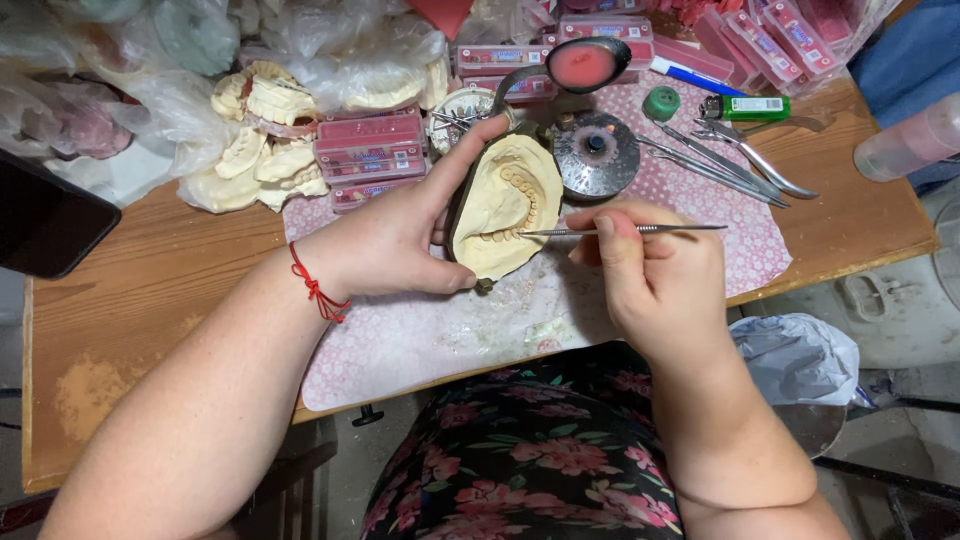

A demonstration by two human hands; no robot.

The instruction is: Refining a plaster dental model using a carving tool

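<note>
My left hand (395,235) grips a cream plaster dental cast (500,215) with a row of teeth set along its arch, mounted on a dark metal frame. Thumb below, fingers over the top edge, it holds the cast tilted toward me above the pink patterned mat (420,340). My right hand (650,275) holds a thin metal carving tool (620,230) like a pen. The tool lies level, and its tip touches the teeth near the cast's lower right edge.
Several plaster casts (260,150) and plastic bags lie at the back left. Pink flat boxes (370,145) are stacked beside them. A round metal burner (597,150), tweezers and pliers (730,155), a green lighter (745,107) and a dark phone (45,225) sit on the wooden table (150,290).
</note>
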